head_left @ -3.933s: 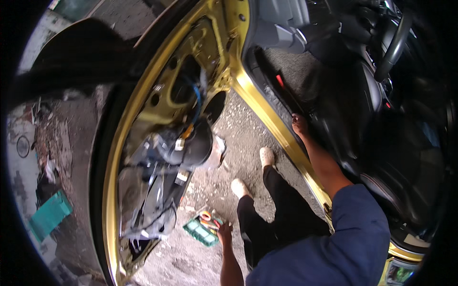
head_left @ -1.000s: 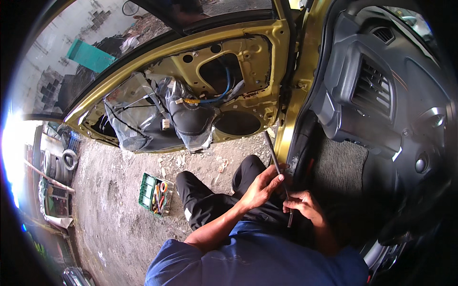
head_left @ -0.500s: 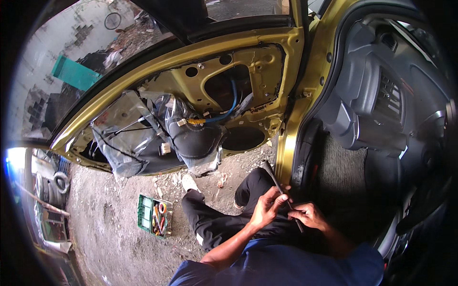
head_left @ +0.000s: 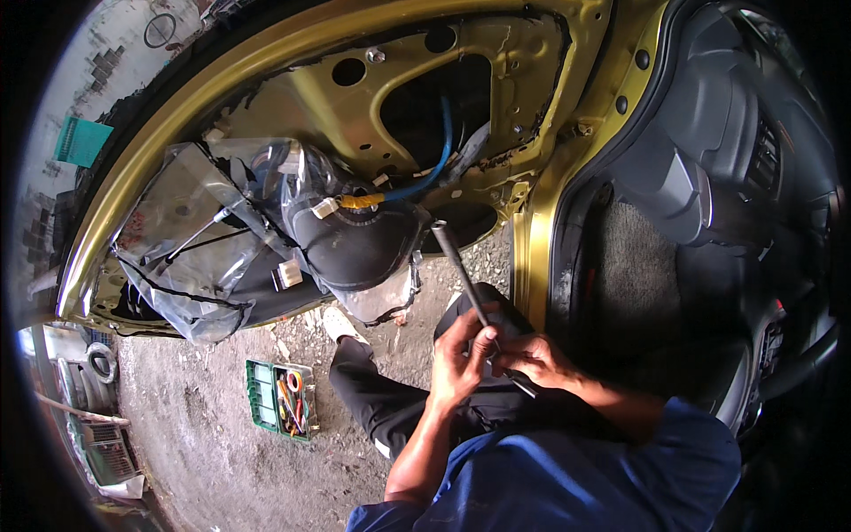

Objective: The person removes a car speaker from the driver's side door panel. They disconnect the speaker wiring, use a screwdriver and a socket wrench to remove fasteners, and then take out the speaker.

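Observation:
A long, dark metal rod tool (head_left: 458,265) slants across in front of my body, its thicker, socket-like tip pointing up toward the car door. My left hand (head_left: 458,357) is closed around its middle, thumb pressed along it. Just to the right, my right hand (head_left: 535,359) pinches the rod's lower part; a shiny end shows below the fingers. Beyond the tip stands the gold car door (head_left: 319,106), its inner metal bare. Torn clear plastic sheet (head_left: 191,239) hangs on it, beside a black moulded cover (head_left: 350,253) and a blue cable (head_left: 434,173) with yellow wrapping.
An open green toolbox (head_left: 261,396) with several hand tools lies on the rough ground to the left. At right is the car's cabin, with grey carpet (head_left: 634,257) and dark trim. Tyres (head_left: 102,362) stand at the far left. My legs (head_left: 377,390) extend under the door.
My view has shifted, bringing the door closer. Both hands have moved slightly left and up with the rod, whose tip is now raised nearer the door's lower edge.

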`<state>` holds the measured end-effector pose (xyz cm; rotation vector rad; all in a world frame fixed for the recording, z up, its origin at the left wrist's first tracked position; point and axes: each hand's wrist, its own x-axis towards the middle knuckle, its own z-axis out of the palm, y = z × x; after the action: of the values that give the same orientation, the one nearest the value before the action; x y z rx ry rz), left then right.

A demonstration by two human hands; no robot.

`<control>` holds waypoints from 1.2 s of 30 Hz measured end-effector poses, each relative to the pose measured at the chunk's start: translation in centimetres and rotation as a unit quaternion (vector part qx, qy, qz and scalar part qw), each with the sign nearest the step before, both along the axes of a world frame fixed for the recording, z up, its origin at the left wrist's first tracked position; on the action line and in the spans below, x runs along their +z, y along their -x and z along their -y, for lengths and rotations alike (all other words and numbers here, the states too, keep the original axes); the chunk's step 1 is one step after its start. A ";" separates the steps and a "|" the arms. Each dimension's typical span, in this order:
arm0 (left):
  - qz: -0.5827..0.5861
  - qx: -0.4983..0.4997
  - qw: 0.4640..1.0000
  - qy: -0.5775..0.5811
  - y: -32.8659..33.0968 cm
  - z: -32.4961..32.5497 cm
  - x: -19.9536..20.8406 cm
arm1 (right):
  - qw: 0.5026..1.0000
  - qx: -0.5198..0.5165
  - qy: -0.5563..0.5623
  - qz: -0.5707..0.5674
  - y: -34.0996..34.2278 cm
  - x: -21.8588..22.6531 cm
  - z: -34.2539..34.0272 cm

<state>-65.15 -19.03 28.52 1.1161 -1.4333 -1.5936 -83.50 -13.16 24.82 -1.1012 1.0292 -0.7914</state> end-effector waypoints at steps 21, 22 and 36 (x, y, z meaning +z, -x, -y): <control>-0.189 0.029 0.981 0.032 2.6 8.6 5.6 | 0.988 -0.026 0.145 -0.051 -0.4 4.0 2.1; -0.203 0.030 0.978 0.043 2.3 8.9 5.4 | 0.987 -0.034 0.146 -0.059 -0.8 3.8 2.4; -0.236 0.000 0.971 0.045 1.2 11.3 4.4 | 0.956 -0.195 0.221 -0.019 -4.1 2.1 5.3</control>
<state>-66.39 -30.32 32.87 0.6265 -1.1690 -1.6373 -79.36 -18.49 26.93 -1.3087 1.1503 -1.3715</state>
